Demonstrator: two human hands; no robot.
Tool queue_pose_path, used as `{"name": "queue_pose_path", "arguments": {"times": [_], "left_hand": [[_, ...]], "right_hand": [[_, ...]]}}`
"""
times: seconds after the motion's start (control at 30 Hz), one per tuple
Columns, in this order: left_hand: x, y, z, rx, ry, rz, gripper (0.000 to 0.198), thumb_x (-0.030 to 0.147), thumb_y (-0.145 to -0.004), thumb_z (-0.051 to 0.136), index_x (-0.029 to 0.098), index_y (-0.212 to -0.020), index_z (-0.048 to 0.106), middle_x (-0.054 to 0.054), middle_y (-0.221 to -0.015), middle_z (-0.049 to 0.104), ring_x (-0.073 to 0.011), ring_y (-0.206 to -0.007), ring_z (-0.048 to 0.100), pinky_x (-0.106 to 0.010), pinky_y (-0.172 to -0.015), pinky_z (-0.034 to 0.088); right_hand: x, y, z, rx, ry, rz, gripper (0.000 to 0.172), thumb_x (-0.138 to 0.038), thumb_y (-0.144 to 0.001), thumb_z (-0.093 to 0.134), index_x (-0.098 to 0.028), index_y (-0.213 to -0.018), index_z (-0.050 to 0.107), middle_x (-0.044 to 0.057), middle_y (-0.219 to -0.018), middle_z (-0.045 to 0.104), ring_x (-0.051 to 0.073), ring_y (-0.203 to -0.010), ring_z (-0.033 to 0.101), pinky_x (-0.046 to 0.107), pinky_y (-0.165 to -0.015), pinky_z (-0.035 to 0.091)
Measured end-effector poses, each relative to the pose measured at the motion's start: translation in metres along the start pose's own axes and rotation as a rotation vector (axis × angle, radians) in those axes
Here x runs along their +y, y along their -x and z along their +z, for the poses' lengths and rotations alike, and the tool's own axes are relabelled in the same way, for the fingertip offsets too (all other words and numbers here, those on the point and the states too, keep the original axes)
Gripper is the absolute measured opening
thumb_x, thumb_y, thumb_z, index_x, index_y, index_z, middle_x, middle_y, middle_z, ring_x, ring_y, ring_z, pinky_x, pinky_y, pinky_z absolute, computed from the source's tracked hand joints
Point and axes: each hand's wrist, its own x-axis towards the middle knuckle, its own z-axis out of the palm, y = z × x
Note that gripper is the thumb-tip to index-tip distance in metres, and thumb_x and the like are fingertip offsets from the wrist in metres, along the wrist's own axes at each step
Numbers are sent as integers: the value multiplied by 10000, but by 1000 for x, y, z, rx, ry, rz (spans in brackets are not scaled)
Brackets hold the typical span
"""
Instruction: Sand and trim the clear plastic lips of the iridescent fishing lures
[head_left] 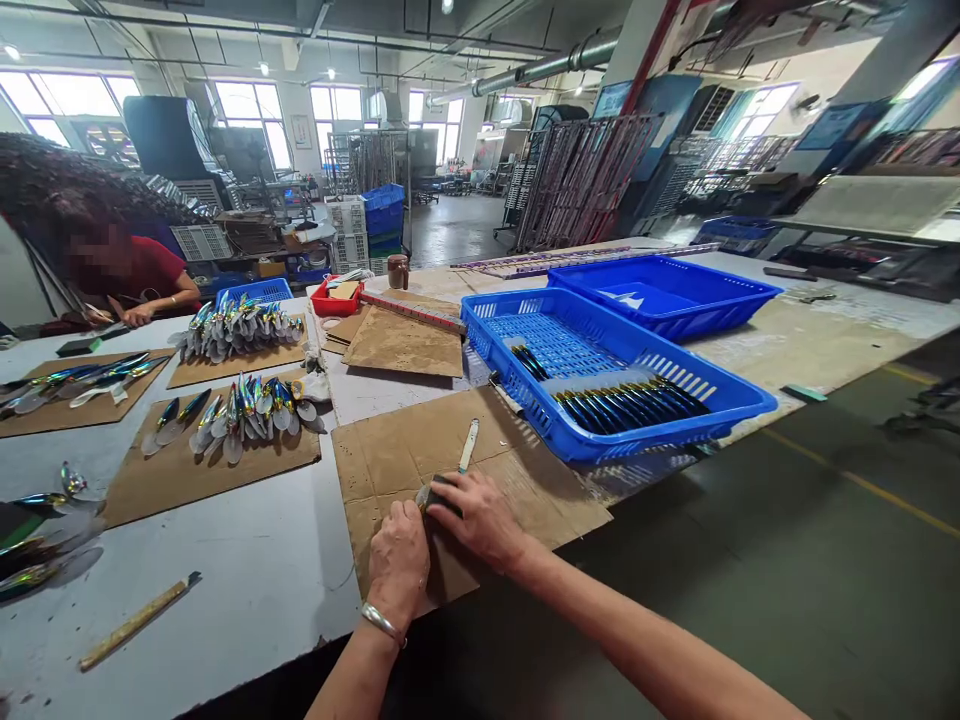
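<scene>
My left hand is closed low over the cardboard sheet, fingers curled round a fishing lure. Only a bit of its clear lip and a yellowish edge show; the rest is hidden. Against it, my right hand grips a small dark block, pressing it near the lure. Just beyond the fingers lies a knife with a whitish handle. To the left, shiny fishing lures with clear lips sit in a row on another cardboard piece.
A blue basket holding rows of dark lures stands right of the cardboard, with a blue tray behind. A wooden-handled blade lies front left. Across the table sits a co-worker in red. A red box stands farther back.
</scene>
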Motion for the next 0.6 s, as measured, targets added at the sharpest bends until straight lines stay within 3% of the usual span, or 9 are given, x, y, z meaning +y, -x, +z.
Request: {"name": "queue_pose_path", "arguments": {"times": [0.07, 0.13, 0.3, 0.37, 0.47, 0.6], "left_hand": [[-1, 0, 0, -2, 5, 11, 292, 98, -1010, 314, 181, -1082, 585, -81, -1035, 635, -204, -945, 698, -274, -737, 553], [-1, -2, -2, -23, 1, 6, 286, 117, -1015, 315, 179, -1084, 585, -84, -1042, 633, -218, -941, 701, -292, -726, 558], [2, -5, -5, -30, 1, -31, 253, 177, -1022, 345, 162, -1073, 593, -100, -1043, 633, -237, -952, 698, -307, -714, 564], [2, -3, -4, 4, 1, -30, 240, 231, -1029, 369, 160, -1072, 594, -103, -1038, 630, -236, -947, 694, -307, -721, 560], [2, -1, -2, 54, 0, -13, 277, 308, -1038, 363, 158, -1075, 593, -104, -1029, 623, -231, -929, 685, -306, -728, 547], [3, -1, 1, 70, -1, -33, 297, 306, -1037, 336, 157, -1072, 591, -107, -1015, 613, -231, -918, 677, -302, -704, 532]], "right_hand": [[2, 8, -4, -13, -33, -86, 314, -459, -979, 684, -280, -1234, 722, 88, -1294, 652, 295, -1056, 609, 431, -919, 456], [17, 12, -13, -25, -10, -83, 312, -465, -982, 678, -289, -1237, 718, 80, -1291, 652, 292, -1070, 605, 425, -927, 444], [88, -1, -41, -14, 239, 221, 348, -415, -975, 682, -196, -1245, 704, 162, -1344, 601, 364, -1184, 547, 490, -995, 392], [100, -12, -49, -28, 305, 275, 329, -381, -947, 715, -173, -1202, 707, 193, -1399, 551, 400, -1290, 463, 554, -1067, 323], [88, -32, -50, -91, 304, 308, 287, -364, -952, 699, -169, -1162, 690, 203, -1398, 539, 390, -1352, 411, 557, -1113, 285], [54, -63, -31, -291, 191, 425, 302, -330, -986, 631, -115, -1198, 644, 211, -1153, 661, 321, -1079, 639, 390, -908, 483]]}}
